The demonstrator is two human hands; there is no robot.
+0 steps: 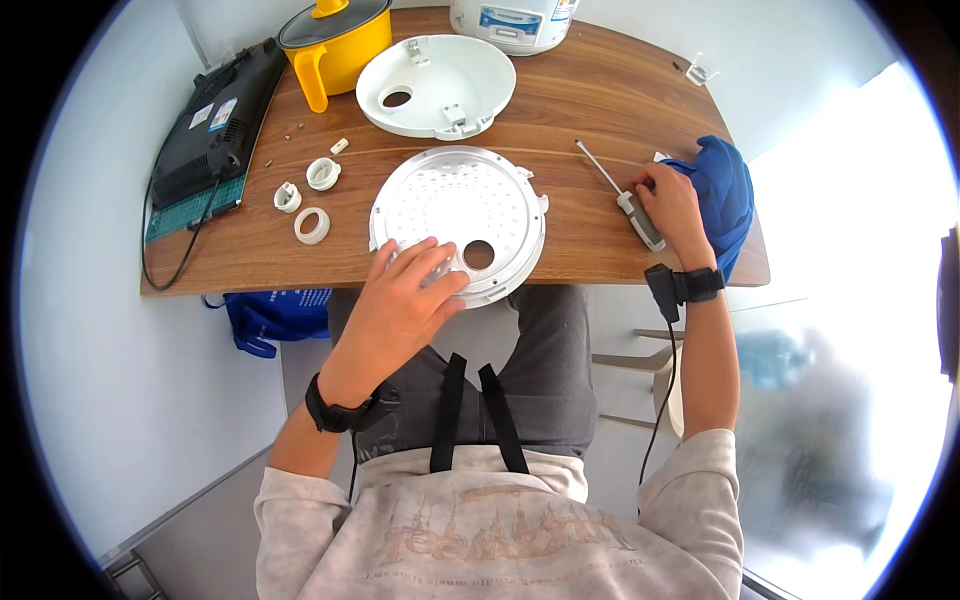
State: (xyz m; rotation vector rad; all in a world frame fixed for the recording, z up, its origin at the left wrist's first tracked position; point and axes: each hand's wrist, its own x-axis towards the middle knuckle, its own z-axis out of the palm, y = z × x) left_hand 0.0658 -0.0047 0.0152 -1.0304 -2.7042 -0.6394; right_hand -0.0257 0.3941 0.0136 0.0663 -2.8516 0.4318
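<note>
My left hand (400, 300) rests with spread fingers on the near left part of a round silver plate (450, 205), dotted with small dimples or holes. One larger round hole lies to the right of my fingertips. The plate sits in a white rim that juts slightly past the table's front edge. My right hand (668, 205) is closed with curled fingers, between a grey-handled screwdriver (643, 225) and a crumpled blue cloth (725, 190). What those fingers hold, if anything, is hidden. The screwdriver's shaft points to the far left.
Left of the plate lie a white ring (312, 226), two white caps (322, 174) (287, 197) and tiny parts. Behind are a white round cover (470, 85), a yellow pot (345, 55) and a white appliance (515, 25). A black device (215, 125) stands on a green mat (190, 215).
</note>
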